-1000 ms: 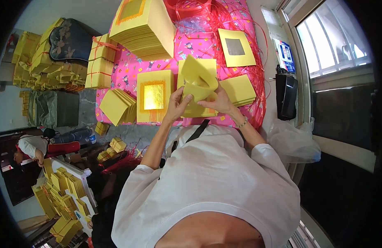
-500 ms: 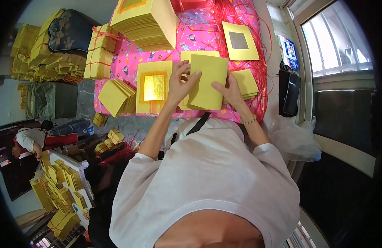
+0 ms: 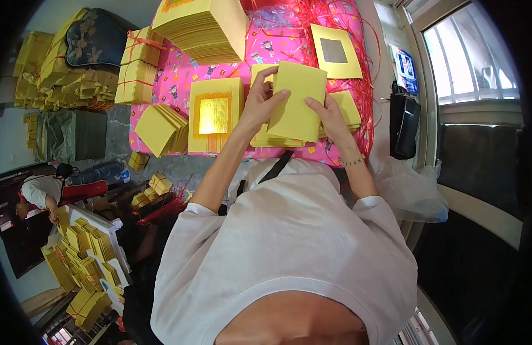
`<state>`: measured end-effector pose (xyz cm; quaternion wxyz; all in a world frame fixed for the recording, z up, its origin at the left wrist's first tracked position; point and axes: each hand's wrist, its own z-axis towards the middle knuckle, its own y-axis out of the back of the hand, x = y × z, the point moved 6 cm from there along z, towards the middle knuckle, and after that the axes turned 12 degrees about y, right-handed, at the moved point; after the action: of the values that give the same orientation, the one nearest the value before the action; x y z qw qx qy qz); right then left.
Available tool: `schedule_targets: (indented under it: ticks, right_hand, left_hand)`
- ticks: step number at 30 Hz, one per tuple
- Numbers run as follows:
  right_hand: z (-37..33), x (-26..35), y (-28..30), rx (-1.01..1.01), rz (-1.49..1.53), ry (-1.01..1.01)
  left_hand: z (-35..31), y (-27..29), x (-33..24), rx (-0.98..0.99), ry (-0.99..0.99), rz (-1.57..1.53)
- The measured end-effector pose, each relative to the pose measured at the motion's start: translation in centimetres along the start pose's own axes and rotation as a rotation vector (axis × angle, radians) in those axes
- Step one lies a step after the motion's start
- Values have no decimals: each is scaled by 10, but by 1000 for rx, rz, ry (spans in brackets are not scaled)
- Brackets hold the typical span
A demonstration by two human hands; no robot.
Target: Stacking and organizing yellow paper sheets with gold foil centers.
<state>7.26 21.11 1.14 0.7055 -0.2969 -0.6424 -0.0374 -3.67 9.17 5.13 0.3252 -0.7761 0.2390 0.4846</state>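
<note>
Your left hand (image 3: 261, 108) and right hand (image 3: 335, 119) pinch the yellow sheet (image 3: 298, 109), grips nearly closed; likely squaring up; next wants even edges.

Yellow paper (image 3: 300, 118) — flatter now, no longer an open curl

- A small workshop, it seems
- Big yellow paper stack (image 3: 230, 35) on a pink table (image 3: 227, 72)
- Bundles (image 3: 133, 93) tied with red string (image 3: 146, 41)
- Another person (image 3: 41, 191) by a white table (image 3: 121, 252)
</note>
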Motion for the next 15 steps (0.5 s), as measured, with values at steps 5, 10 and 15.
schedule_targets:
  ticks: [5, 10, 15]
  right_hand:
    - [0, 4, 3, 21, -13, 28]
    - [-3, 5, 4, 60, -62, 63]
    - [-4, 7, 9, 76, -93, 9]
  left_hand:
    - [-5, -5, 3, 29, 52, -68]
    - [-8, -14, 16, 81, 74, 67]
    - [-11, -20, 10, 92, 36, 120]
